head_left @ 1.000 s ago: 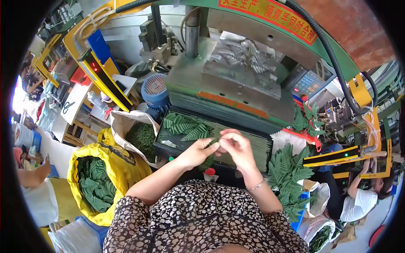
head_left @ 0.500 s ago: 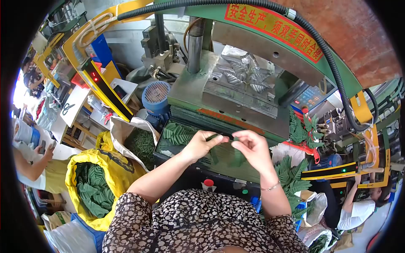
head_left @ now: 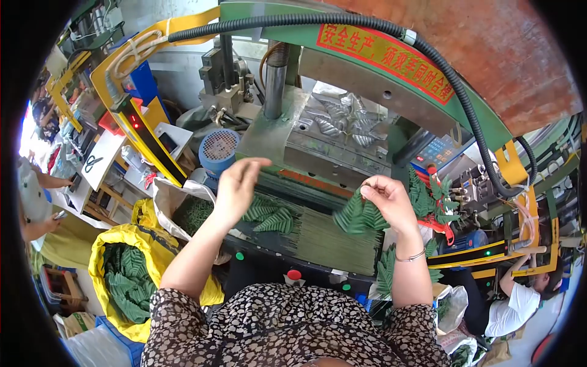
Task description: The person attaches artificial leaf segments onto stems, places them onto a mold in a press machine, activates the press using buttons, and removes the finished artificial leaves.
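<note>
My right hand (head_left: 391, 202) pinches a green fern-like leaf piece (head_left: 359, 214), which hangs from its fingertips above a mat of thin green stems (head_left: 333, 241). My left hand (head_left: 237, 186) is raised over the left side of the work surface, fingers extended and holding nothing. Just right of and below that hand, several green leaves (head_left: 272, 218) lie on the surface. Behind both hands is a press with a metal leaf-shaped mold (head_left: 348, 119) on its bed.
A yellow sack (head_left: 162, 244) of green leaves stands at left, beside a white sack (head_left: 166, 202) of trimmings. More leaves (head_left: 422, 196) rest near a red holder at right. Yellow-black sensor bars (head_left: 150, 144) flank the press. Other people are at both sides.
My hands have moved apart. The left has gone left and up, its fingers now opened; the right has moved right, holding the leaf piece. The person at far left has shifted.
</note>
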{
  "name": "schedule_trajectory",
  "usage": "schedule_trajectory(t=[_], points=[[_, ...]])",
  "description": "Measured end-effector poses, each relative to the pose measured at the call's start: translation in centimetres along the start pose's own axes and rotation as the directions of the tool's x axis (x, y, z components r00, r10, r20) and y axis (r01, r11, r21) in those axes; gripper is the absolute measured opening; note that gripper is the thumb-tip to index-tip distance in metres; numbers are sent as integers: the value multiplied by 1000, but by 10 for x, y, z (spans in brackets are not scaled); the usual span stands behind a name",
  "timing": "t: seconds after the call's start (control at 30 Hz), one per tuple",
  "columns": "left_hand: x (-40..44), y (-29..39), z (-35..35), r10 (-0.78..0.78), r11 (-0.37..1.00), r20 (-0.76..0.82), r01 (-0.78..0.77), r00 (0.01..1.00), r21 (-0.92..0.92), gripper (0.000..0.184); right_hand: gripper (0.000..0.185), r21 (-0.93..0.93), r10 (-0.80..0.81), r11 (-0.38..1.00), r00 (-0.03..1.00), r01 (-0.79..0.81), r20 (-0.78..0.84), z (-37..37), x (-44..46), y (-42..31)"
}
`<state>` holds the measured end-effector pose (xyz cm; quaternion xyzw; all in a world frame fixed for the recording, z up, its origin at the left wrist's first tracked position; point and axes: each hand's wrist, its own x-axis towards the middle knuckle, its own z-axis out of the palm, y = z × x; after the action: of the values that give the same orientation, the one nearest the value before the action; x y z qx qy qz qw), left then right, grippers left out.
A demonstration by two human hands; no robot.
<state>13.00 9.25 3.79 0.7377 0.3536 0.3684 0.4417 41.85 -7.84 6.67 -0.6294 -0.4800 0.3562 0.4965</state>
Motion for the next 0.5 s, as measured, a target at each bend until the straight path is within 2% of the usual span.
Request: schedule_trajectory(t=[0.03, 0.07, 0.13, 0.17, 0.2, 0.23, 0.27, 0.3, 0.33, 0.43, 0.47, 0.5], points=[[3, 7, 7, 263, 962, 64, -267, 963, 61, 22, 7, -3, -7, 1000, 1000, 7, 2, 0, 2, -7], [5, 26, 17, 298, 946, 179, -315, 937, 75, 24, 8, -43, 3, 999, 999, -1, 37, 1, 4, -14], [12, 57, 43, 457, 848, 308, -513, 835, 133, 45, 6, -101, 14, 995, 993, -2, 115, 3, 12, -18], [20, 55, 62, 539, 783, 343, -608, 769, 133, 37, 5, -86, 3, 996, 993, 7, 118, 7, 15, -23], [29, 60, 73, 466, 782, 447, -592, 764, 196, 31, 5, -71, -9, 997, 993, 17, 120, 11, 19, -28], [39, 66, 82, 381, 773, 539, -578, 751, 259, 27, 5, -101, -47, 994, 997, 52, 57, 9, 23, -30], [50, 69, 89, 498, 698, 385, -622, 777, 354, 27, 4, -60, -78, 995, 996, 76, -40, 4, 29, -31], [69, 68, 94, 511, 687, 306, -595, 804, 416, 27, 4, -18, -101, 995, 985, 100, -138, -2, 34, -31], [93, 64, 97, 519, 680, 228, -560, 824, 473, 27, 6, -68, -174, 984, 969, 165, -173, -12, 40, -28], [165, 31, 107, 409, 686, 78, -362, 909, 631, 28, 10, -128, -208, 975, 955, 184, -209, -36, 60, -12], [180, 21, 110, 411, 685, 74, -361, 909, 633, 28, 10, -128, -213, 974, 955, 189, -207, -39, 66, -5], [192, 16, 113, 300, 680, 82, -273, 950, 681, 30, 11, -106, -175, 982, 965, 157, -193, -42, 70, 3]])
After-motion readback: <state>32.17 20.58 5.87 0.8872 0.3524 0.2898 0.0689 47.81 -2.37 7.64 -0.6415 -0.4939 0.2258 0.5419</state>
